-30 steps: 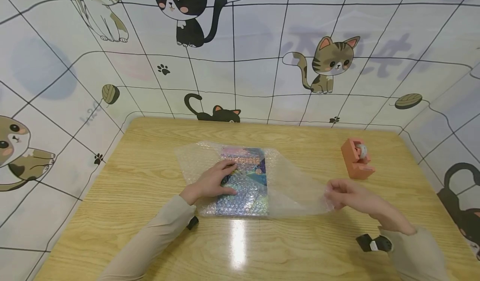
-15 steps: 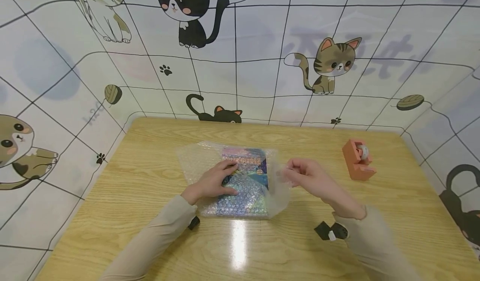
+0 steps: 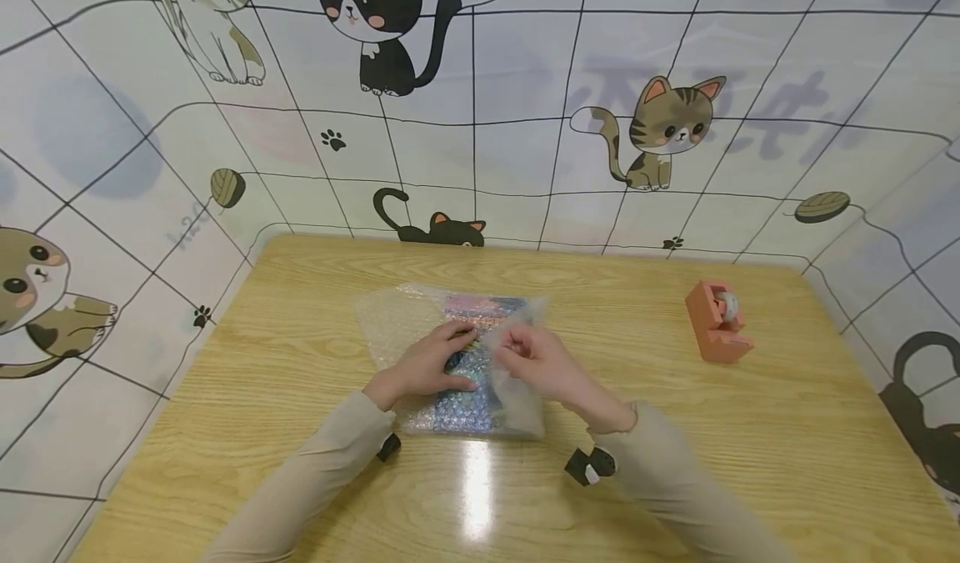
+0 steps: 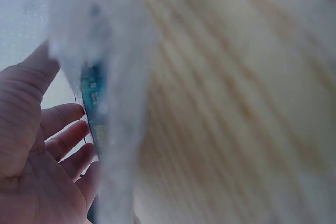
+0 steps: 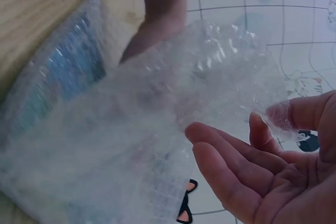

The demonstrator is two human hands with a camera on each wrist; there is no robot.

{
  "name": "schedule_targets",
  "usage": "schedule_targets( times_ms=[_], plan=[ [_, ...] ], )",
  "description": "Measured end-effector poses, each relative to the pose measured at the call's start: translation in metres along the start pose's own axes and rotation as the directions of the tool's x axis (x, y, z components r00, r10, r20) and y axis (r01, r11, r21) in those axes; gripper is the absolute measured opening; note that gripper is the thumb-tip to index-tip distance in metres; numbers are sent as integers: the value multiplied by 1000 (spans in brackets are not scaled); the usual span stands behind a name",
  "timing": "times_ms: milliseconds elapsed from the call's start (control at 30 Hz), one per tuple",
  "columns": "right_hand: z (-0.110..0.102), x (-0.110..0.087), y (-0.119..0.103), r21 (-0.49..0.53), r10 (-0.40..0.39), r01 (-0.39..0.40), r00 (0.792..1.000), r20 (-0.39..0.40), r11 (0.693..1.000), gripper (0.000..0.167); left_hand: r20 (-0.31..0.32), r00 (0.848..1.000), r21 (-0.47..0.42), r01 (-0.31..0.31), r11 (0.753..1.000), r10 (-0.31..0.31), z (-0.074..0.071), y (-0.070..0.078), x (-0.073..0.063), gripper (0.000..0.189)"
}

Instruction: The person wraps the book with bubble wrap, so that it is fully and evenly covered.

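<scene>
A book with a colourful, mostly blue cover lies on the table under clear bubble wrap. My left hand rests over the book's left side, its fingers spread and fairly straight. In the left wrist view, a blurred strip of wrap covers part of that hand's surroundings. Above the book's right half, my right hand pinches the edge of the wrap's right flap, which folds over the cover. The right wrist view shows thumb and index finger on the sheet's corner, with the other fingers loose.
An orange tape dispenser with a roll of tape stands at the right of the wooden table. Behind and beside the table is a wall covering printed with cats and grid lines.
My right hand has moved left, carrying the wrap's flap from the right across the book. My left hand has stayed in place on the book.
</scene>
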State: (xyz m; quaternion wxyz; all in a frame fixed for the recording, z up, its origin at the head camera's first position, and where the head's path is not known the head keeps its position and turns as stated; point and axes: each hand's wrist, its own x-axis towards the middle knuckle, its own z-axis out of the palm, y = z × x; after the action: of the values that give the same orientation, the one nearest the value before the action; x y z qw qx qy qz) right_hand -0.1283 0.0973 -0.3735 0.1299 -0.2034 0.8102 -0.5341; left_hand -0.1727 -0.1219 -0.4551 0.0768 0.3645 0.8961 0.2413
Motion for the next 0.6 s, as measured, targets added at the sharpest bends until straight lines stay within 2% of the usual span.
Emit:
schedule_targets(
  times_ms=[100, 333, 600],
  plan=[
    [11, 5, 5, -37, -19, 18, 999, -26, 999, 15, -5, 1000, -9, -5, 1000, 5, 0, 0, 0, 81],
    [28, 14, 15, -90, -2, -2, 998, -55, 996, 13, -1, 1000, -8, -2, 1000, 2, 2, -3, 1, 78],
    [35, 20, 21, -75, 21, -25, 998, -57, 997, 12, -19, 1000, -10, -4, 1000, 4, 2, -3, -1, 78]
  ],
)
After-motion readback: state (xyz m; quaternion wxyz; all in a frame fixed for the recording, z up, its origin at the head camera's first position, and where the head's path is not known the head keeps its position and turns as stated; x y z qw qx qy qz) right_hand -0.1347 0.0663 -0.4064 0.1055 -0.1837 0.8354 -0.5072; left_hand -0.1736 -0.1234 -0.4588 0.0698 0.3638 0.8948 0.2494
